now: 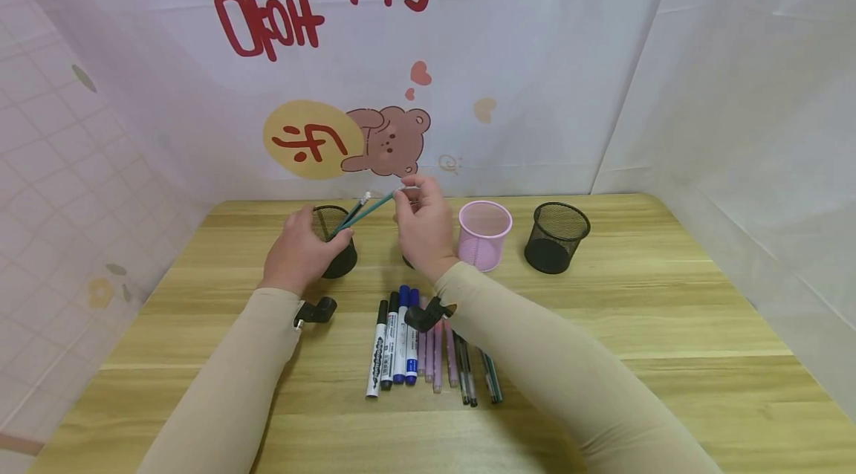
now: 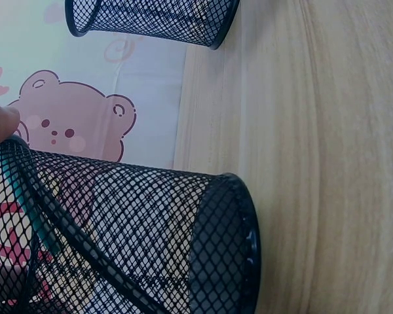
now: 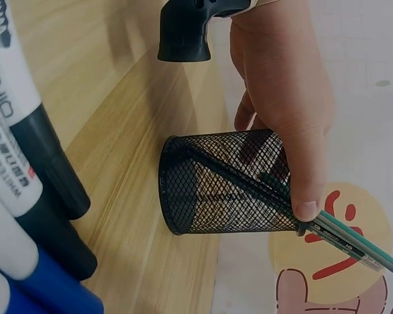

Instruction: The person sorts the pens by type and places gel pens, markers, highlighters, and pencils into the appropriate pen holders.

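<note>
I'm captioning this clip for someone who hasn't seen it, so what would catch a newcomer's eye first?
Probably the two hands at the table's middle: the left hand grips a black mesh cup while the right hand pinches the top of a green pencil leaning out of it. Next, the row of markers and pens lying just in front of the wrists. Behind stand a pink mesh cup and another black cup.
</note>
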`<state>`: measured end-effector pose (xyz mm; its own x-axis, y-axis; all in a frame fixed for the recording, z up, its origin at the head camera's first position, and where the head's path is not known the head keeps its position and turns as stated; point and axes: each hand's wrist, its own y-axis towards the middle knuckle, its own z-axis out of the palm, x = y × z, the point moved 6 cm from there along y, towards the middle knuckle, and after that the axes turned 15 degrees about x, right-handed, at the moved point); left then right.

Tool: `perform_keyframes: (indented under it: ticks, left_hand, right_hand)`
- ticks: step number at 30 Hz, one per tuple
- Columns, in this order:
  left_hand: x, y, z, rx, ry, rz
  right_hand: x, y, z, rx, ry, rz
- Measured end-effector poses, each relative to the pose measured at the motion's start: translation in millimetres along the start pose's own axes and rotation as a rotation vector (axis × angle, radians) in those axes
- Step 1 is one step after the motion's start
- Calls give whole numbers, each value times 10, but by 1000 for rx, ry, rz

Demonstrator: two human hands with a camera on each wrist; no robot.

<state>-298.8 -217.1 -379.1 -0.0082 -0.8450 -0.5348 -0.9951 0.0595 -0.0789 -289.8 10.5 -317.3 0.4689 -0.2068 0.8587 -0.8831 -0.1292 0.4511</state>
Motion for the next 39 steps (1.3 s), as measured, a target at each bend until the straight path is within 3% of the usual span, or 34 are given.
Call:
perform_keyframes:
  ticks: [13, 21, 27, 34, 39]
  left_hand:
    - [-17, -10, -17, -6, -11, 9]
    - [-22, -11, -10, -9, -16, 5]
    - [-25, -11, -7, -18, -23, 6]
    - [-16, -10, -6, -14, -18, 0]
    - [-11, -6, -2, -6, -15, 2]
  right_hand:
    - [-27, -1, 51, 68, -87, 70]
    - [-41, -13, 94, 126, -97, 138]
    - [-53, -38, 96, 143, -96, 142]
    - [-57, -69, 22, 174, -97, 131]
    - [-40, -122, -113, 260, -164, 136]
